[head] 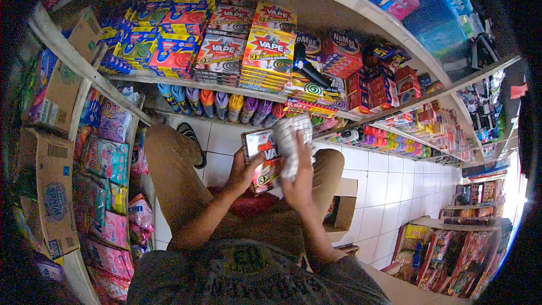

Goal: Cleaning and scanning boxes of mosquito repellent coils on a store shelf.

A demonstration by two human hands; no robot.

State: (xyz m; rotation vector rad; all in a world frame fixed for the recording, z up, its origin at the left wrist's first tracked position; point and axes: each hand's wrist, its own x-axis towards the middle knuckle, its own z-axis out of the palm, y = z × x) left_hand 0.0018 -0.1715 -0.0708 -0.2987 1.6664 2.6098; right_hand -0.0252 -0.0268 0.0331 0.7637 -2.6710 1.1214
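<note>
Above my lap, my left hand (pixel 246 171) grips the left side of a Vape mosquito coil box (pixel 261 165), its printed front tilted up toward me. In my right hand (pixel 298 178) is a white checked cloth (pixel 292 144), blurred, at the box's right side and hiding part of it. Before me on the shelf stand stacks of yellow Vape boxes (pixel 269 53) and dark red Vape boxes (pixel 222 53). A black handheld device (pixel 312 72) with a small blue light rests on the coil boxes beside the yellow stack.
Blue, yellow and red coil packs (pixel 173 53) fill the shelf's left part. A row of capped bottles (pixel 235 108) stands below it. An open cardboard box (pixel 345 209) sits on the tiled floor (pixel 385 190) by my right knee. Pink detergent packs (pixel 112 226) line the left shelf.
</note>
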